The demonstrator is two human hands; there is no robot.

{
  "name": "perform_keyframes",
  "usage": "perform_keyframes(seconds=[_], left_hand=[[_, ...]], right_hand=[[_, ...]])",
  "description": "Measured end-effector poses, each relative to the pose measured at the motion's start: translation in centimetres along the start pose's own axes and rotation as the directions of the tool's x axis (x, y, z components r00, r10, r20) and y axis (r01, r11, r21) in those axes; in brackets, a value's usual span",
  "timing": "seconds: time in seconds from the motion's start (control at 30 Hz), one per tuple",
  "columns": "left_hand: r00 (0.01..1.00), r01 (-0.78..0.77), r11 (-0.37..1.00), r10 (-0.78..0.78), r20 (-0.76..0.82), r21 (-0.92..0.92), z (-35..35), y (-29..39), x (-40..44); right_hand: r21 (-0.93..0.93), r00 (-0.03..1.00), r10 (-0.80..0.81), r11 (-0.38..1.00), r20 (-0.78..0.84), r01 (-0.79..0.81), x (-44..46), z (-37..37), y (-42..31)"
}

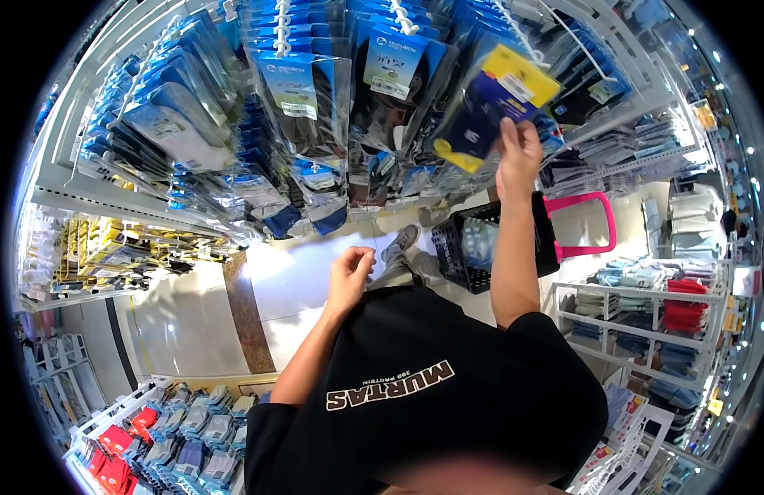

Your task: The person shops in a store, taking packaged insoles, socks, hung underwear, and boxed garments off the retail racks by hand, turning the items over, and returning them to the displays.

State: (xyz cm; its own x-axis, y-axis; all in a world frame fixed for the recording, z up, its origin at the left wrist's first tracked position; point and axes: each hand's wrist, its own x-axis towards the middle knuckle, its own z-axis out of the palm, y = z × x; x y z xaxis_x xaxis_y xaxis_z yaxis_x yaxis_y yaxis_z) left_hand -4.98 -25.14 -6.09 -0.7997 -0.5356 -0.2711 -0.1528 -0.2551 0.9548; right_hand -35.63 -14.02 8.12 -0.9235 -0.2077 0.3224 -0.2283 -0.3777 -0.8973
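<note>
A yellow and dark blue package (496, 107) is pinched in my right hand (519, 153), held up at the right end of the hanging blue-topped packages (295, 103). It tilts in front of those packages. My left hand (350, 274) is raised in front of my body above the floor, with its fingers curled together; whether anything small is between them cannot be made out. Below my right forearm stands a black basket (473, 247) with a pink handle (609, 223), holding something in clear wrapping.
White shelving (646, 330) with folded goods, some red, stands at the right. Yellow packages (109, 247) fill a rack at the left. A display of small packages (192, 437) is at the lower left. My shoe (402, 241) is on the tiled floor (184, 322).
</note>
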Motion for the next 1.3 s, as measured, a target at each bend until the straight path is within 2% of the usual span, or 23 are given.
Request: perform_keyframes(seconds=[0.03,0.13,0.23,0.27,0.4,0.43,0.5,0.53,0.6,0.63,0.7,0.77,0.83,0.87,0.9,0.93,0.97,1.07,1.17,1.23,1.3], left_hand=[[1.0,0.001,1.0,-0.001,-0.007,-0.002,0.0,0.0,0.0],[1.0,-0.002,1.0,0.002,-0.006,-0.007,0.0,0.1,0.0],[1.0,0.002,1.0,-0.002,0.011,-0.012,0.1,0.3,-0.1],[1.0,0.005,1.0,-0.005,0.019,-0.013,0.3,0.4,-0.1],[0.997,-0.016,0.998,0.021,0.078,-0.06,1.1,1.1,0.1],[0.995,-0.032,0.996,0.04,0.092,-0.077,1.4,1.5,0.1],[0.989,-0.067,0.992,0.079,0.124,-0.102,1.6,1.1,0.9],[0.984,-0.084,0.99,0.1,0.145,-0.11,2.1,1.9,1.6],[0.991,-0.083,0.985,0.098,0.095,-0.149,2.9,5.1,0.0],[0.988,-0.087,0.983,0.106,0.115,-0.159,2.7,4.2,0.4],[0.988,0.008,0.985,0.02,0.156,-0.174,2.3,3.3,0.6],[0.994,-0.001,0.934,0.039,0.098,-0.358,2.6,2.9,0.5],[0.998,0.022,0.91,0.002,0.057,-0.414,2.5,2.8,0.3],[0.999,0.03,0.897,-0.01,0.049,-0.441,2.3,2.6,0.3],[0.999,0.035,0.883,-0.018,0.041,-0.468,2.2,2.5,0.3],[0.999,0.036,0.882,-0.018,0.043,-0.469,2.0,2.6,0.2],[1.0,0.021,0.892,-0.008,0.03,-0.451,2.0,2.5,0.1],[0.999,-0.032,0.93,0.03,-0.012,-0.367,2.1,2.5,0.0],[0.995,-0.095,0.974,0.088,-0.044,-0.206,2.4,2.8,-0.2],[0.99,-0.137,0.987,0.133,-0.056,-0.081,2.7,4.0,-0.7],[0.966,-0.258,0.964,0.255,0.043,0.067,2.4,5.3,-1.0]], right_hand=[[0.047,0.998,0.022,0.999,0.05,-0.024,-0.3,-1.0,-0.6],[0.124,1.0,-0.022,0.992,0.003,0.021,-1.1,-1.7,-2.3],[0.167,1.0,0.001,0.986,0.023,-0.005,-2.0,-2.8,-4.1],[0.178,0.995,-0.067,0.983,0.074,0.053,-2.0,-3.6,-3.6],[0.212,0.936,0.154,0.95,0.318,-0.228,-4.0,-4.5,-4.0],[0.19,0.953,0.158,0.959,0.26,-0.211,-5.2,-3.0,-3.6],[0.075,0.934,0.302,0.944,0.191,-0.321,-7.6,-2.6,-0.3],[0.064,0.892,0.368,0.916,0.261,-0.397,-7.8,-1.2,-2.6],[-0.023,0.806,0.562,0.823,0.188,-0.568,-12.8,-0.3,2.8],[-0.029,0.797,0.557,0.823,0.233,-0.567,-14.3,0.0,4.0],[0.02,0.739,0.629,0.758,0.243,-0.652,-16.7,0.3,4.8],[-0.012,0.73,0.64,0.754,0.239,-0.657,-17.8,-0.2,5.8],[-0.067,0.705,0.674,0.732,0.218,-0.678,-17.6,-0.7,5.6],[-0.107,0.757,0.622,0.782,0.202,-0.614,-17.4,-0.6,5.8],[-0.17,0.766,0.609,0.793,0.207,-0.585,-16.9,-0.7,5.4],[-0.155,0.772,0.602,0.799,0.207,-0.581,-16.6,-0.7,5.0],[-0.141,0.777,0.595,0.804,0.206,-0.578,-16.4,-0.5,4.6],[-0.263,0.839,0.485,0.867,0.248,-0.423,-16.9,-0.7,5.6],[-0.244,0.767,0.535,0.845,0.356,-0.476,-18.4,0.4,5.7],[-0.182,0.765,0.535,0.844,0.357,-0.505,-19.4,1.5,5.8],[-0.245,0.759,0.564,0.825,0.325,-0.508,-19.6,1.8,5.8]])
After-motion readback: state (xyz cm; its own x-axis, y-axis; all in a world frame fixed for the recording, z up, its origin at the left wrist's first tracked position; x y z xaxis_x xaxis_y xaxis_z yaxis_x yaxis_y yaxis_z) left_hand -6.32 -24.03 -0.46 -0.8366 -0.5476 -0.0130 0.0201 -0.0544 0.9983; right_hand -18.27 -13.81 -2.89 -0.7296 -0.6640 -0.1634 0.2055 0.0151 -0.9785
